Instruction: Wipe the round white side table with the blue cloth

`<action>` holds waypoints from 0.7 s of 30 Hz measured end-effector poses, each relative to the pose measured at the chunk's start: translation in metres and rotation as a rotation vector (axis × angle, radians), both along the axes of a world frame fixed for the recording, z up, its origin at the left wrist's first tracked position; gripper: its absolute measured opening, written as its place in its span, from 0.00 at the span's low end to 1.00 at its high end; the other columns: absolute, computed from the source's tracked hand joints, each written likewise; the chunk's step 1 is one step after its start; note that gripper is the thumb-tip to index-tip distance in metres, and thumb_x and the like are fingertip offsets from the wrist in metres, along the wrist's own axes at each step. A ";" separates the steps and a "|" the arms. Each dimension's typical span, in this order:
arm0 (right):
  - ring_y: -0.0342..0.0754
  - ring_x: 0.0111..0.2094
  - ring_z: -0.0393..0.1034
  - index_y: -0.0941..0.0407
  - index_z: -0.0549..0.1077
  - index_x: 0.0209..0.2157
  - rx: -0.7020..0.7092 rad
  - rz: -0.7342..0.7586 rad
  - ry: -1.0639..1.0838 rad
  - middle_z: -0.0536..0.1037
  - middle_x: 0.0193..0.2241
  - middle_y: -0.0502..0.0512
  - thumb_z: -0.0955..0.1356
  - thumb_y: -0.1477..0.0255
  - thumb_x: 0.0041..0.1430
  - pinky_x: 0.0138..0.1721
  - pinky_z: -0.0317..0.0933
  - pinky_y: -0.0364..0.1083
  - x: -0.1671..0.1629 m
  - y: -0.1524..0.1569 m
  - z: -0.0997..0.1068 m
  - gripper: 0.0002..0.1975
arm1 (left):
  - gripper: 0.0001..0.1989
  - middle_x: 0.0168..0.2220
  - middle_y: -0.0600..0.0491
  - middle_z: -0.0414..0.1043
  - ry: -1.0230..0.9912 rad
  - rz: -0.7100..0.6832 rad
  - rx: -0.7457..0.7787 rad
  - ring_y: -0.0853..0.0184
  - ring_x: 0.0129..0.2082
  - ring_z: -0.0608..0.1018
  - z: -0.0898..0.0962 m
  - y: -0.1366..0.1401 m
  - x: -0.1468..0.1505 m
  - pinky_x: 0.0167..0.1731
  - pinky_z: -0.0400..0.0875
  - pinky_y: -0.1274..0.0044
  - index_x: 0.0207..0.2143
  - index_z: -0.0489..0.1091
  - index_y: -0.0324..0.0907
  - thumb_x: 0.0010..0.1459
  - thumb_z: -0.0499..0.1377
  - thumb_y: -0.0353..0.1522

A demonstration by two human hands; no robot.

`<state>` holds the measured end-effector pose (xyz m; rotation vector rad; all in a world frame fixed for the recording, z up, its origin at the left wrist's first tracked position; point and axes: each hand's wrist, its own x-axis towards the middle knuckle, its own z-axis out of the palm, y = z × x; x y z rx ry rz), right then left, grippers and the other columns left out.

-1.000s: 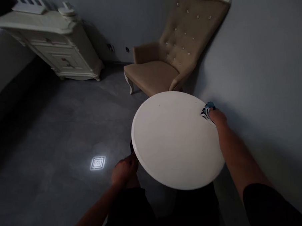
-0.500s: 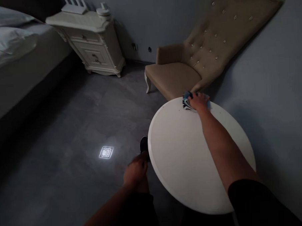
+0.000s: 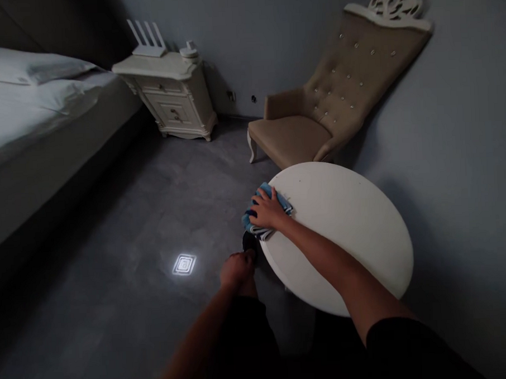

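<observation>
Right hand, palm down with fingers spread, presses a folded blue cloth flat against the left rim of the round white worktop; the cloth lies directly under the hand and its near fold overhangs the rim slightly on the side toward the floor. Left hand hangs lower and nearer the body, curled into a loose fist just off the worktop's edge, below the cloth; it touches neither cloth nor worktop, and whether it encloses anything cannot be told in the dim light. A small dark object, possibly a shoe tip, shows between the left hand and the rim. The cloth's long axis runs roughly along the rim, from far-left to near. The right hand is clearly the nearer of the two to the cloth, being on it. Open surface lies to the right of the cloth: the whole top is bare across to its far and right edges. Beyond the worktop, an upholstered tufted armchair stands just behind the far rim; a cream nightstand and a bed stand well apart to the left, across grey floor bearing a square light patch.
</observation>
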<state>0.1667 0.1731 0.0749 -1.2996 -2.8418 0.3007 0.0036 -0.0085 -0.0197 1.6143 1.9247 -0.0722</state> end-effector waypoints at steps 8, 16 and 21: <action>0.71 0.89 0.38 0.43 0.73 0.81 -0.012 0.089 0.057 0.54 0.88 0.54 0.74 0.54 0.77 0.85 0.27 0.81 0.097 -0.204 -0.018 0.35 | 0.27 0.56 0.29 0.88 -0.003 -0.010 -0.004 0.47 0.55 0.90 0.012 -0.014 -0.002 0.50 0.78 0.67 0.53 0.89 0.37 0.82 0.53 0.43; 0.77 0.87 0.46 0.44 0.70 0.83 0.123 -0.465 0.008 0.59 0.86 0.61 0.71 0.57 0.76 0.83 0.36 0.86 0.249 -0.316 -0.048 0.38 | 0.29 0.56 0.32 0.89 0.088 -0.073 0.003 0.46 0.57 0.90 -0.005 -0.008 0.010 0.51 0.79 0.66 0.50 0.88 0.40 0.80 0.48 0.45; 0.81 0.87 0.41 0.50 0.70 0.83 0.137 -0.965 -0.002 0.56 0.87 0.65 0.59 0.56 0.82 0.75 0.44 0.95 0.332 -0.292 -0.047 0.36 | 0.30 0.55 0.31 0.89 0.098 -0.116 -0.007 0.39 0.57 0.89 -0.012 -0.003 0.017 0.51 0.79 0.61 0.48 0.87 0.40 0.80 0.47 0.47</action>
